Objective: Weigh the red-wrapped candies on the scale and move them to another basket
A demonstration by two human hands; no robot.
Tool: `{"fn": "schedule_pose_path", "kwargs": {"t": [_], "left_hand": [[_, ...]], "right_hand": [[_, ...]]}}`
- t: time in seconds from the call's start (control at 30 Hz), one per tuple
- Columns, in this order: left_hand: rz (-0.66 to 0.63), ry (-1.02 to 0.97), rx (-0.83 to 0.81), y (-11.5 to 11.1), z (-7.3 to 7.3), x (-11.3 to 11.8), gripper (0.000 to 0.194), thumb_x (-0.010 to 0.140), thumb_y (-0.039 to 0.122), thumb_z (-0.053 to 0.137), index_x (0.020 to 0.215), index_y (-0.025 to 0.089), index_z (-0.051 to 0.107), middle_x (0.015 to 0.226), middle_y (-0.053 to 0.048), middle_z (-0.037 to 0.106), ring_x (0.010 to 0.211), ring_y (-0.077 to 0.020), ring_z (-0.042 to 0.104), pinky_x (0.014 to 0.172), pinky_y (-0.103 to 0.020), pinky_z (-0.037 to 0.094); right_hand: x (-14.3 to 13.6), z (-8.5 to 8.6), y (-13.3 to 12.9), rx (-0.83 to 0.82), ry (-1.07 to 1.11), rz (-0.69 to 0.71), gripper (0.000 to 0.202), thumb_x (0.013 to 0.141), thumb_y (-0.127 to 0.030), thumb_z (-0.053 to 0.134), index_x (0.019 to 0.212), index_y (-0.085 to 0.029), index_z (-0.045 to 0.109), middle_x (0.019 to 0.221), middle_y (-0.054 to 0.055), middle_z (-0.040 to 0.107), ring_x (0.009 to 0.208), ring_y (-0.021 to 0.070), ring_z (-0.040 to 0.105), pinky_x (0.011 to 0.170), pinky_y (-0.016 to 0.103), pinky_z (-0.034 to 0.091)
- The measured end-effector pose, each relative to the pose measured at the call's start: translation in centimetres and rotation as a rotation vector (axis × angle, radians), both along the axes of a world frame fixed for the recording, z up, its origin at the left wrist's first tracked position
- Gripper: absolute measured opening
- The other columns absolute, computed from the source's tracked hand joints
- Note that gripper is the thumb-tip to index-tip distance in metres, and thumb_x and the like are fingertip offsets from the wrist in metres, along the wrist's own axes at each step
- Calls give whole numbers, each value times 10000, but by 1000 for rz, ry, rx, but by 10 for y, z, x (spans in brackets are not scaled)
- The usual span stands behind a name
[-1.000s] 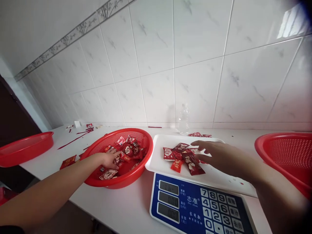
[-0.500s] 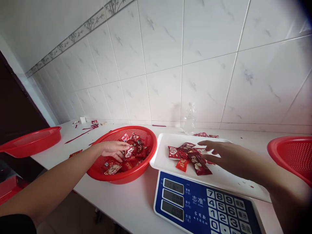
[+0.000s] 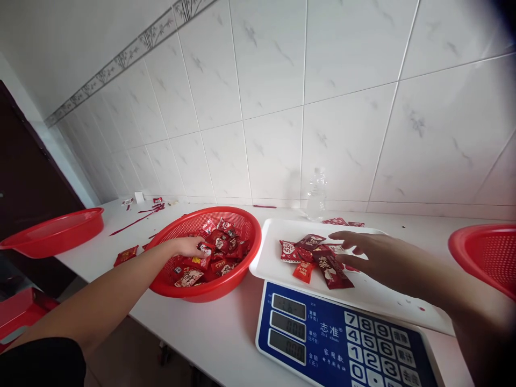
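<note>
My left hand [image 3: 188, 246] reaches into a red perforated basket [image 3: 193, 293] of red wrapped candies, its fingers closed on a small red-and-white candy packet [image 3: 205, 249]. Part of that packet is covered by the fingers. Over the white tray [image 3: 268, 247] of a scale, my right hand [image 3: 365, 251] hovers with thumb and fingers apart, nothing held. Just left of its fingertips lie several wrapped candies, among them a dark red packet [image 3: 332, 270], a small orange-red packet [image 3: 303, 272] and a dotted "520" packet [image 3: 288, 251].
The blue scale panel [image 3: 298, 336] sits at the table's front. Behind the tray stands a clear bottle [image 3: 316, 194] against the tiled wall [image 3: 274, 150]. Other red baskets are at left [image 3: 60, 236] and right [image 3: 484, 252]. Dark red ribbon scraps [image 3: 137, 221] and a stray packet [image 3: 126, 255] lie left.
My left hand has drawn back slightly left within the basket, and its fingers have closed around a packet. The right hand stays over the tray, still open. The view has shifted slightly.
</note>
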State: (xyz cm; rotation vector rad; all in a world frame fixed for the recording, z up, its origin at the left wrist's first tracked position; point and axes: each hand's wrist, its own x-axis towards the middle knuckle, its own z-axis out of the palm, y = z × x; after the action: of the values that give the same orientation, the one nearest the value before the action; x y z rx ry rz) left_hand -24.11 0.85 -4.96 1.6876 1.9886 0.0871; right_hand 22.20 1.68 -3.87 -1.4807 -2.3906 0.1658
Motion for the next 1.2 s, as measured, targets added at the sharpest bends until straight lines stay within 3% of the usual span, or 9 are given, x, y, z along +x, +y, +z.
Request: {"fn": "schedule_pose_path", "kwargs": {"t": [0.1, 0.2, 0.3, 0.37, 0.47, 0.6, 0.83, 1.03, 1.2], "left_hand": [[14, -83, -85, -4, 13, 9, 897, 553, 767, 689, 1263, 240, 542, 1302, -139, 591, 1188, -349, 538, 915, -388, 450], [-57, -317, -163, -8, 30, 24, 868, 717, 785, 540, 1404, 272, 403, 1315, -113, 586, 1129, -261, 599, 874, -327, 480], [-121, -463, -135, -9, 41, 32, 815, 827, 766, 372, 1461, 256, 315, 1370, -127, 547, 1161, -245, 591, 911, -330, 472], [-75, -279, -67, -5, 38, 31, 821, 817, 769, 369, 1444, 240, 351, 1416, -136, 505, 1252, -276, 519, 953, -352, 449], [27, 27, -59, 0, 21, 20, 982, 589, 736, 670, 1381, 198, 448, 1448, -196, 453, 1340, -411, 377, 1033, -464, 360], [49, 151, -119, 2, -1, 11, 1111, 406, 600, 816, 1368, 177, 457, 1355, -242, 536, 1243, -490, 458, 996, -539, 361], [-19, 113, -60, 3, -4, 16, 866, 447, 444, 827, 1225, 178, 557, 1265, -163, 614, 1127, -400, 566, 927, -428, 443], [15, -61, -66, 4, -3, 25, 672, 336, 366, 902, 947, 199, 679, 1051, -78, 716, 1042, -362, 619, 865, -364, 485], [137, -266, 99, 2, 13, 30, 697, 520, 537, 840, 1094, 201, 631, 1283, -124, 616, 1221, -333, 528, 880, -304, 478]], "right_hand": [[0, 0, 1, -8, 8, 2, 426, 866, -408, 476, 1253, -298, 618, 1148, 71, 714, 969, 319, 683, 778, 467, 550], [0, -2, 2, -16, 10, -2, 426, 865, -410, 481, 1256, -308, 616, 1134, 65, 721, 983, 323, 680, 780, 475, 552], [1, -4, 4, -33, -2, -9, 425, 862, -406, 481, 1255, -318, 617, 1176, 57, 705, 1034, 327, 663, 794, 478, 551], [1, -5, 5, -21, -6, -11, 427, 860, -413, 484, 1254, -316, 618, 1215, 54, 687, 1060, 327, 653, 813, 480, 547], [2, -6, 5, 6, 3, -3, 414, 853, -407, 501, 1235, -316, 630, 1202, 48, 694, 1040, 324, 662, 810, 479, 549], [2, -5, 5, -13, -12, -4, 420, 870, -400, 480, 1261, -322, 609, 1209, 47, 691, 1041, 321, 659, 817, 482, 542], [2, -5, 5, -22, -11, -9, 425, 872, -411, 472, 1268, -327, 601, 1236, 35, 677, 1081, 316, 640, 857, 482, 526], [3, -5, 5, -33, -24, 13, 449, 890, -446, 434, 1299, -323, 574, 1253, 36, 668, 1086, 320, 639, 856, 490, 527], [4, -5, 5, -31, -21, 2, 461, 880, -472, 441, 1294, -326, 580, 1243, 33, 674, 1081, 329, 640, 854, 502, 529]]}}
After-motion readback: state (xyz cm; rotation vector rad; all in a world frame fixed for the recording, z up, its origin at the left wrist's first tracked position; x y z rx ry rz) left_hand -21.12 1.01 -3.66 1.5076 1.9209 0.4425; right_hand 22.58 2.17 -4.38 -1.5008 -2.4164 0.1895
